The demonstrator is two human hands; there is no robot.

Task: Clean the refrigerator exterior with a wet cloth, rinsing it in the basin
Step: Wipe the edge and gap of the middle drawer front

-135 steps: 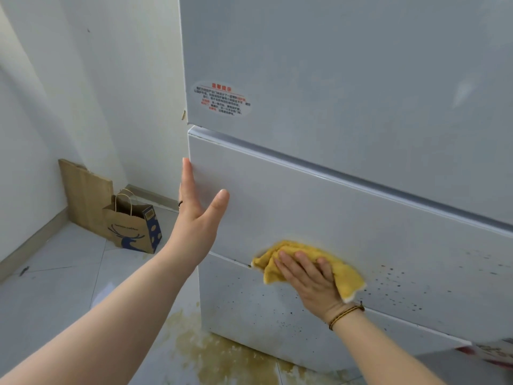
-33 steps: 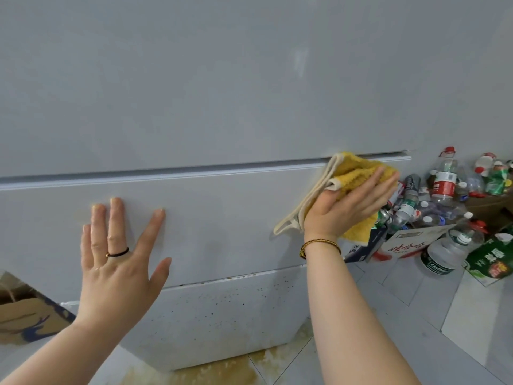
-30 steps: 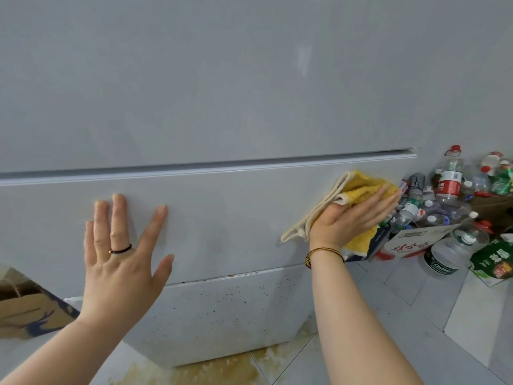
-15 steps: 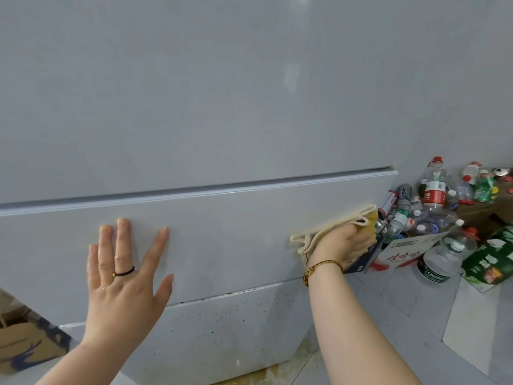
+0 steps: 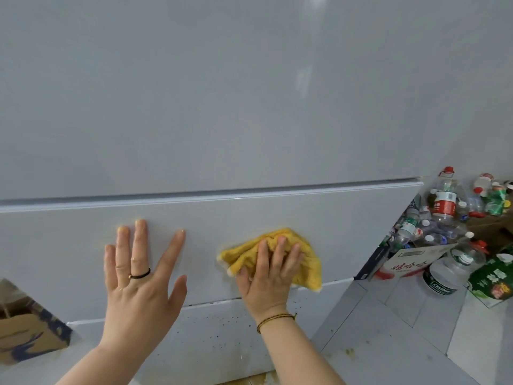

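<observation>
The grey-white refrigerator point(image 5: 249, 107) fills most of the view, with a middle drawer front below a horizontal seam. My right hand point(image 5: 270, 276) presses a crumpled yellow cloth point(image 5: 306, 262) flat against the lower part of that drawer front, fingers spread over it. My left hand point(image 5: 141, 276), wearing a dark ring, rests flat with spread fingers on the same panel, to the left of the cloth. The bottom panel point(image 5: 219, 343) carries dark specks. No basin is in view.
A heap of plastic bottles point(image 5: 444, 215) and cartons point(image 5: 410, 262) lies on the tiled floor right of the fridge. A brown paper bag point(image 5: 25, 332) sits at the lower left. A yellowish stain point(image 5: 249, 380) marks the floor under the fridge.
My right hand has slid the cloth leftward and a little down, from the drawer's right edge to its middle. The left hand has stayed pressed on the panel.
</observation>
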